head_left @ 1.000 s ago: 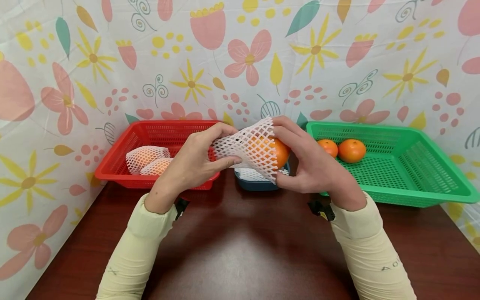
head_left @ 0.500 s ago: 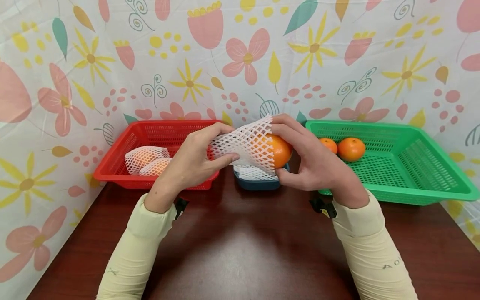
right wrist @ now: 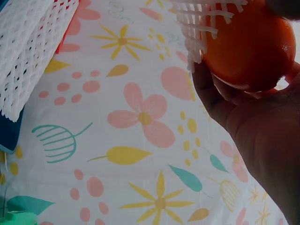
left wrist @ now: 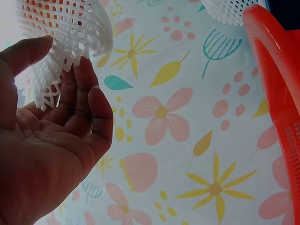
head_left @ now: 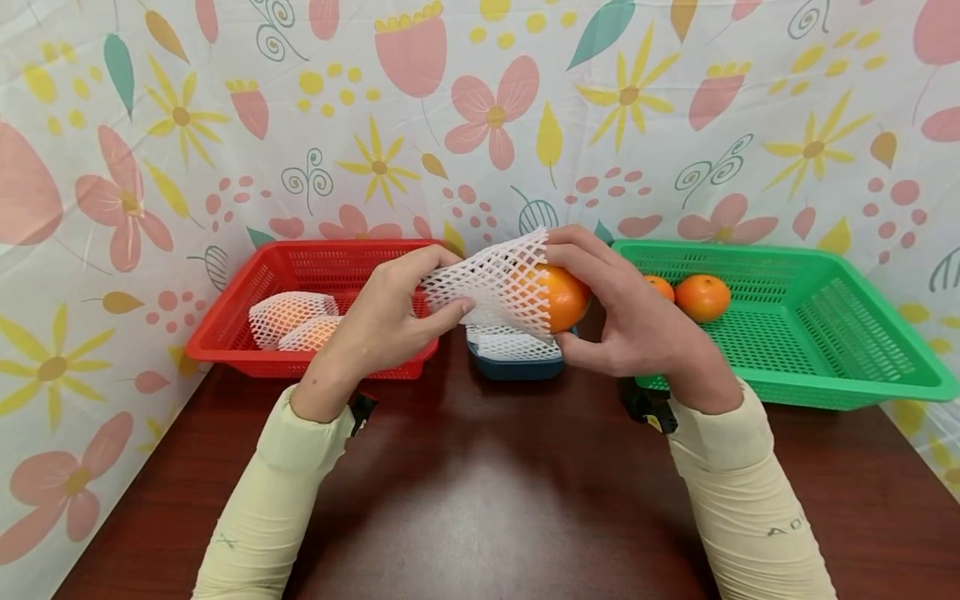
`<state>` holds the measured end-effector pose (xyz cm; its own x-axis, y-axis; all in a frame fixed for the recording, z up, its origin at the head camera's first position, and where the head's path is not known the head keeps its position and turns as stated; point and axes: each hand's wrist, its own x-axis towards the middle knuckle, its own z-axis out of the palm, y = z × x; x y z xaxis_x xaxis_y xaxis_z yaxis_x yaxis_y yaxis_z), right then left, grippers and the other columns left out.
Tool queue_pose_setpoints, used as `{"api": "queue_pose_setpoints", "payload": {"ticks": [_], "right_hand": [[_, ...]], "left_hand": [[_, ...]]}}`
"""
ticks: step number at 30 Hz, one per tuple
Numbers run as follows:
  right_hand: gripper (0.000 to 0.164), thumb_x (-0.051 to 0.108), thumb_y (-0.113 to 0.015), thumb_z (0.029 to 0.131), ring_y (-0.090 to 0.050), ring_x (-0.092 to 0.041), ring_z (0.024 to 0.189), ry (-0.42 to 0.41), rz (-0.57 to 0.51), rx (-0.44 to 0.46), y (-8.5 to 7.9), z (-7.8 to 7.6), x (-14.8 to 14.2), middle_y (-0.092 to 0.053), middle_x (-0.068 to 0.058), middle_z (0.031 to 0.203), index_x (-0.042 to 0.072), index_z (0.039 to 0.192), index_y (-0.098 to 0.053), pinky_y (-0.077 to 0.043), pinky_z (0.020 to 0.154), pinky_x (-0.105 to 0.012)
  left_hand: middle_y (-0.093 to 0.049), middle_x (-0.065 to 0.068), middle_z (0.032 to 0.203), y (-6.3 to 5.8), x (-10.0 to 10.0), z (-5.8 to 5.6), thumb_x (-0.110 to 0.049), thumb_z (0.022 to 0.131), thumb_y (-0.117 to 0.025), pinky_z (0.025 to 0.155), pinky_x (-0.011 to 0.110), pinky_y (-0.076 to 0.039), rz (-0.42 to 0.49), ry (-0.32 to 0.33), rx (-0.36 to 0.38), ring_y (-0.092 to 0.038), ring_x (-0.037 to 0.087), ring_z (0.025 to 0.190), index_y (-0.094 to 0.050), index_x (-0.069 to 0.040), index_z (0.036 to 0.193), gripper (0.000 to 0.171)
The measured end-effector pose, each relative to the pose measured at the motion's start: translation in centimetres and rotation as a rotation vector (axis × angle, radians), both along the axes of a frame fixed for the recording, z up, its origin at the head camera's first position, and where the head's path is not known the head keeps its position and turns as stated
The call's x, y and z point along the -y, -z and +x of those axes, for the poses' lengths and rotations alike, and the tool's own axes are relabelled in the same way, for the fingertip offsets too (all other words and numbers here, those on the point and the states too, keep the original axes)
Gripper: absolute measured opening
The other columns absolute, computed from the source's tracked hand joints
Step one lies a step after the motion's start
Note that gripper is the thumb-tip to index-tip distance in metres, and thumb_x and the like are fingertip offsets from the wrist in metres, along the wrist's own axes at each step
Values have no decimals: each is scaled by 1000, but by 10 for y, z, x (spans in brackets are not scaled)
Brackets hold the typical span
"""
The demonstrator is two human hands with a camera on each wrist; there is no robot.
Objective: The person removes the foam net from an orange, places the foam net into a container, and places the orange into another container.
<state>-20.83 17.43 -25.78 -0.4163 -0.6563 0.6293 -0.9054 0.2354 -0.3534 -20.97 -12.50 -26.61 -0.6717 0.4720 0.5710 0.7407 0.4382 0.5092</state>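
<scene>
Grasped an orange fruit (head_left: 567, 300) in the right hand (head_left: 626, 308), with the thumb at its lower side and the fingers at its upper side, and pinched the narrow end of a white foam net (head_left: 480, 292) between the thumb and fingers of the left hand (head_left: 386, 312). Had both hands raised off the dark surface (head_left: 480, 517) and, in the head view, just above the blue container (head_left: 517, 371), partly blocking the sight of it. Held the orange fruit partly inside the net, toward the right of the blue container, with its right side bare beyond the net's wide edge. Touched that edge with the right fingertips too. Saw more white nets (head_left: 517, 346) lying in the blue container. Found a red basket (head_left: 262, 360) to the left of the blue container, with two net-wrapped fruits (head_left: 283, 317) side by side in it. Found a green basket (head_left: 787, 333) to the right of the blue container, with two bare fruits (head_left: 702, 297) at the end nearest the container, one partly hidden behind the right hand. Wore pale yellow sleeves (head_left: 262, 500), reaching in from the near side of the blue container, with a small black device (head_left: 647, 412) at each wrist. Noted a flower-printed cloth (head_left: 330, 125) behind the container.
</scene>
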Motion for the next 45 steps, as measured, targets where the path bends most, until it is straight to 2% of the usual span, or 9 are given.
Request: {"api": "queue_pose_setpoints", "payload": {"ticks": [5, 12, 27, 36, 45], "right_hand": [[63, 8, -72, 75, -52, -20, 125, 5, -6, -28, 0, -2, -1, -52, -7, 143, 7, 137, -60, -47, 100, -26], [64, 6, -73, 75, -52, -20, 126, 26, 3, -16, 0, -3, -6, -52, -6, 144, 8, 138, -60, -47, 101, -25], [68, 5, -74, 76, -52, -22, 131, 58, -27, -9, -3, -7, -18, -58, -6, 143, 6, 143, -61, -47, 102, -26], [75, -9, -82, 71, -53, -18, 124, 153, -50, 10, -7, -5, -27, -59, -11, 138, 4, 141, -61, -44, 99, -23], [82, -14, -89, 68, -52, -15, 125, 207, -77, 12, -10, -5, -34, -58, -13, 139, 1, 143, -59, -47, 98, -18]], "left_hand": [[-69, -4, 104, 1, 0, -2, -20, 94, -81, 80, 32, -56, -7, -13, 3, -62, 10, 90, -67, -12, 114, 25], [-68, -4, 100, 3, 1, -4, -19, 94, -81, 75, 31, -55, -10, -29, 9, -62, 10, 86, -67, -12, 110, 23], [-69, -3, 103, 7, 2, -11, -20, 94, -80, 77, 31, -55, 10, -81, 10, -63, 11, 89, -67, -11, 112, 23], [-69, -1, 109, 9, 0, -13, -21, 93, -81, 79, 33, -57, 35, -136, 39, -62, 12, 94, -67, -12, 114, 27], [-69, 1, 111, 20, -8, -23, -18, 92, -82, 83, 33, -57, 93, -169, 28, -62, 13, 97, -67, -10, 111, 26]]}}
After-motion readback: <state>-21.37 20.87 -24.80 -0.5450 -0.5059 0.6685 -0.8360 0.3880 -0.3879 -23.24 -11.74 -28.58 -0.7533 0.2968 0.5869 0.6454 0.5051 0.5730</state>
